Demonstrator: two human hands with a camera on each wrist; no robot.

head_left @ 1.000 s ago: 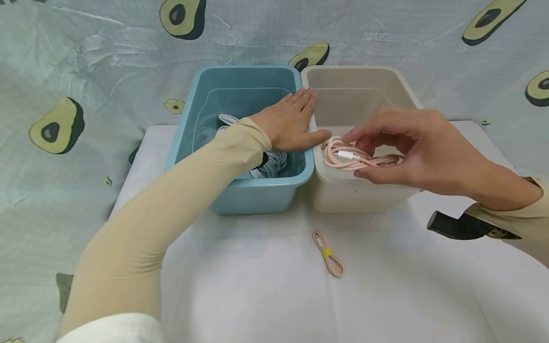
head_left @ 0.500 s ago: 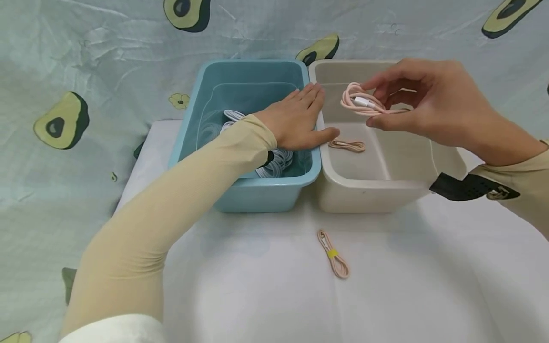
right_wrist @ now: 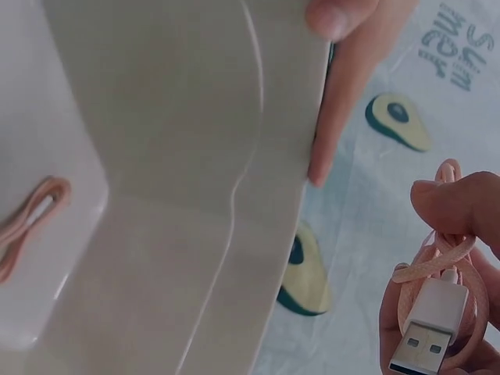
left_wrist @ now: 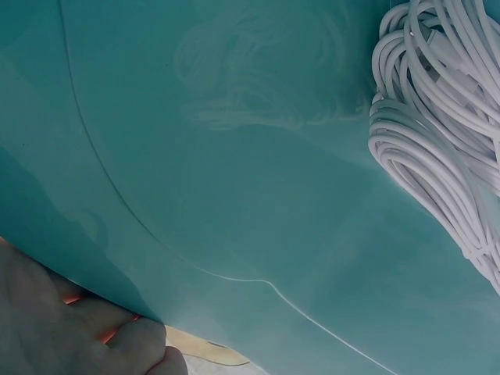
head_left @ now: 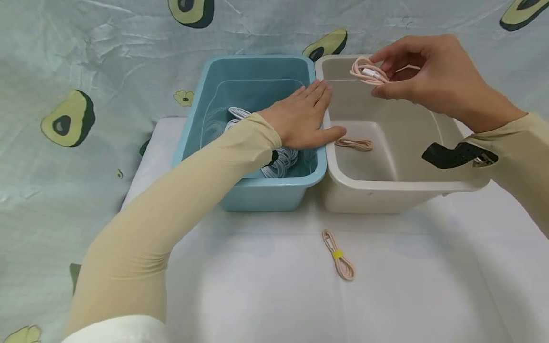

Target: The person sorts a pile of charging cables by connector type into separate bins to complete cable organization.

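Observation:
Between thumb and fingers, my right hand (head_left: 437, 76) pinches a coiled pink USB cable (head_left: 368, 71) above the far part of the beige bin (head_left: 403, 185). Its white plug (right_wrist: 431, 316) with a metal USB end shows in the right wrist view. My left hand (head_left: 300, 116) lies flat with straight fingers across the meeting rims of the blue bin (head_left: 261, 190) and the beige bin. On the beige bin's floor lies another pink cable bundle (head_left: 355, 144). White cable bundles (left_wrist: 437, 101) lie in the blue bin, partly hidden under my left forearm.
A pink cable with a yellow tie (head_left: 338, 255) lies on the white-covered table (head_left: 266, 286) in front of the bins. The bins stand side by side. Behind them hangs an avocado-print cloth (head_left: 141, 47).
My right hand has lifted the pink coil from the beige bin's near left side up toward its back. Another pink bundle has come into view inside. The left hand keeps its place on the rims.

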